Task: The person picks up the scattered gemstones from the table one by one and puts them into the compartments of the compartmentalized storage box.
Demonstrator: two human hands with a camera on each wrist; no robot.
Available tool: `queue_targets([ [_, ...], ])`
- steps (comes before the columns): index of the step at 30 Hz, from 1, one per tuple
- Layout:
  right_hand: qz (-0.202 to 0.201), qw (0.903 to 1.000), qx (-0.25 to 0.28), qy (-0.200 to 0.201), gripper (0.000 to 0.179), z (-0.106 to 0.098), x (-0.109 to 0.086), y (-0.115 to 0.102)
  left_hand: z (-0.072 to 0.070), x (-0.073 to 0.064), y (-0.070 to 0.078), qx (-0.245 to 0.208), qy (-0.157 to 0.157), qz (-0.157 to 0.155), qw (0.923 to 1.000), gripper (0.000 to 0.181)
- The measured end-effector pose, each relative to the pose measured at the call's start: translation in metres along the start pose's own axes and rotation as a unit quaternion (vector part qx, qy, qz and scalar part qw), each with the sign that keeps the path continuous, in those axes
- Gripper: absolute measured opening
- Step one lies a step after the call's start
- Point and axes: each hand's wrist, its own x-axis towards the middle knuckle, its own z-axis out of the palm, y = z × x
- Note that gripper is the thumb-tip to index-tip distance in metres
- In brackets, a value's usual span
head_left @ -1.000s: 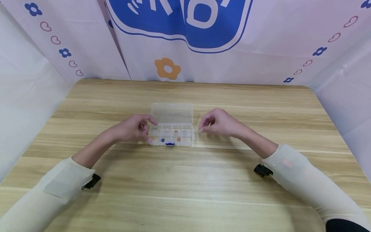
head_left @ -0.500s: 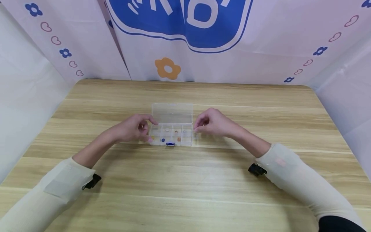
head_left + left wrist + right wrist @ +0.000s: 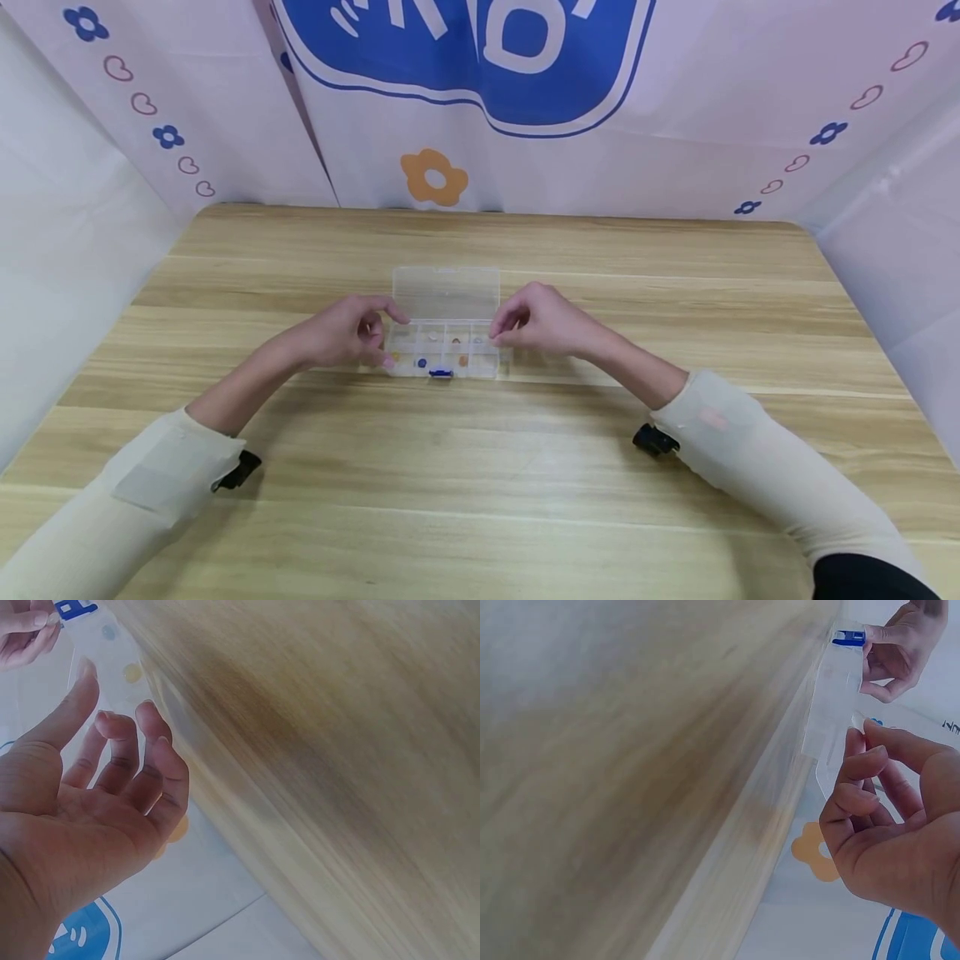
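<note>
A clear plastic compartment box lies on the table with its lid tipped back. Small coloured pieces sit in its compartments, among them a blue piece, an orange piece and a yellow piece. My left hand holds the box's left end, thumb at the front corner and index finger at the back. Over the right-end compartments, the thumb and index finger of my right hand pinch a small pale piece, mostly hidden by the fingertips.
A blue latch juts from the box's front wall. The wooden table reaches back to a printed cloth hanging behind it. White cloth also hangs at both sides.
My right hand has moved left, from beside the box to over its right-end compartments, fingertips still together. The left hand and the box have stayed in place.
</note>
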Motion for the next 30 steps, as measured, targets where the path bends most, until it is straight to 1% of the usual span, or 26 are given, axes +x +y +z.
queue_targets([
  [6, -0.010, 0.9999, 0.001, 0.001, 0.005, 0.001, 0.001, -0.001, 0.001, -0.001, 0.001, -0.007, -0.002, 0.007, 0.9999, 0.052],
  [15, -0.017, 0.9997, -0.002, -0.016, 0.003, 0.002, 0.003, 0.000, 0.001, 0.000, 0.002, -0.005, -0.003, 0.006, 1.0000, 0.052],
  [18, -0.010, 0.9999, -0.003, -0.012, 0.003, 0.000, 0.000, 0.002, 0.001, 0.001, 0.003, -0.007, -0.004, 0.008, 0.9999, 0.053],
  [21, 0.005, 1.0000, -0.003, -0.001, 0.003, -0.004, -0.009, 0.005, 0.002, 0.002, 0.003, -0.009, -0.006, 0.006, 0.9999, 0.053],
  [24, 0.025, 0.9995, -0.009, 0.014, 0.004, -0.011, -0.022, 0.012, 0.003, 0.001, 0.001, -0.010, -0.009, 0.008, 0.9999, 0.053],
  [30, 0.054, 0.9965, -0.034, 0.054, 0.008, -0.032, -0.053, 0.034, 0.005, -0.004, 0.000, 0.021, -0.009, 0.019, 0.9996, 0.054],
])
